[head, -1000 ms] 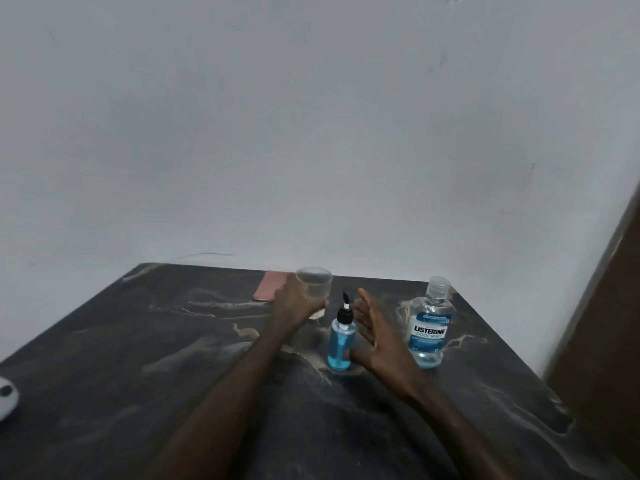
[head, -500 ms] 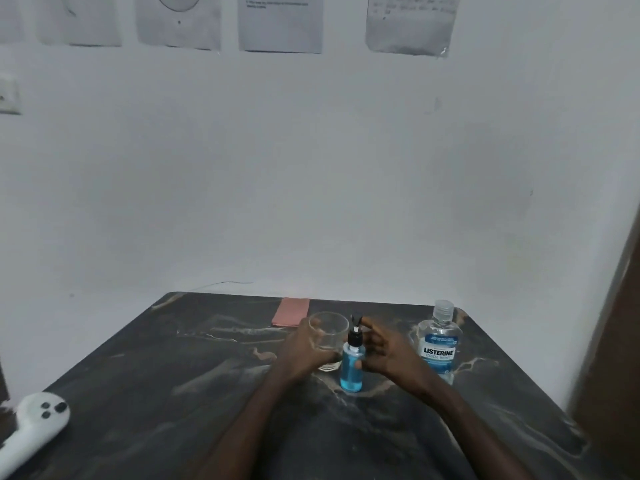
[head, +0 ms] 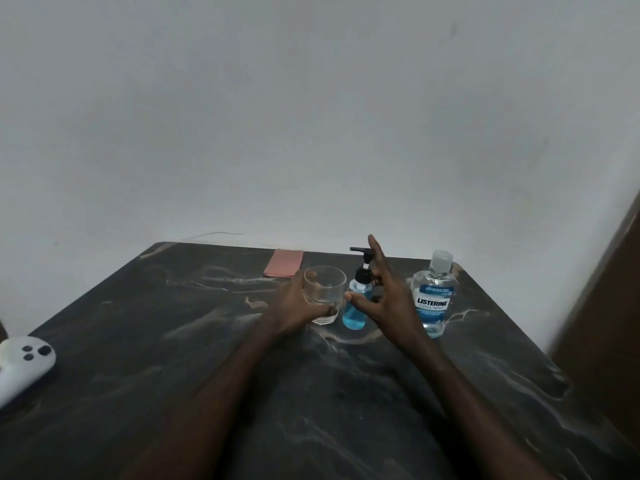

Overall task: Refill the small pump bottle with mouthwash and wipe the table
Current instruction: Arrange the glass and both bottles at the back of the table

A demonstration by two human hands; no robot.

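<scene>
**Glass held, pump bottle between the hands**

At the table's (head: 145, 393) left edge lay a white controller (head: 20, 363). Farther right, near the wall, a pink cloth (head: 283, 268) lay flat. The left hand (head: 298, 306) was wrapped around a clear glass (head: 325, 292) that stood on the table. Just beside it stood the small pump bottle (head: 356, 303), upright, holding blue liquid. The right hand (head: 388, 299) was spread open by the pump, fingers apart, gripping nothing. The mouthwash bottle (head: 433, 299) stood capped at far right.
</scene>
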